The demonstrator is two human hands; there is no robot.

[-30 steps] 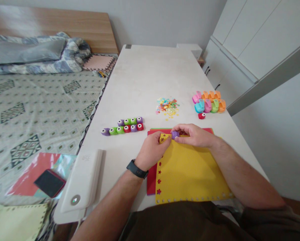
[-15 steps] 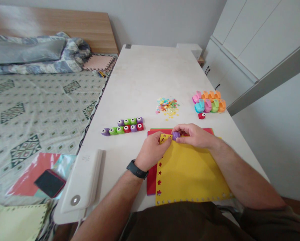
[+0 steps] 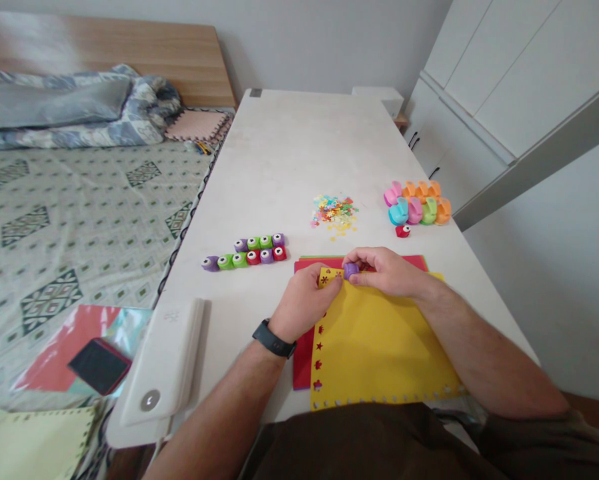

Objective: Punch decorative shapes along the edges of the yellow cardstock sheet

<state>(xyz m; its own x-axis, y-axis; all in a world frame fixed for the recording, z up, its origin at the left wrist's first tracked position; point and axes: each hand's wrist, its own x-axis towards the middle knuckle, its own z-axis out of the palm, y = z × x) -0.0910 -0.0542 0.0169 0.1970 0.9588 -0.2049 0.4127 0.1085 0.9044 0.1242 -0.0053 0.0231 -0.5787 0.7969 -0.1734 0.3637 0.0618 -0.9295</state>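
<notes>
A small purple paper punch sits on the top edge of a yellow foam sheet. My right hand is closed round the punch from the right. My left hand, a black watch on its wrist, rests on the sheet's top left corner with its fingers pinched on the sheet beside the punch. Punched shapes run down the sheet's left edge. Red and green sheets lie under the yellow one on the white table.
Two rows of small punches lie left of the sheets. A heap of coloured cut-outs and a cluster of larger punches lie beyond. A white device sits at the table's left edge, a bed beside it.
</notes>
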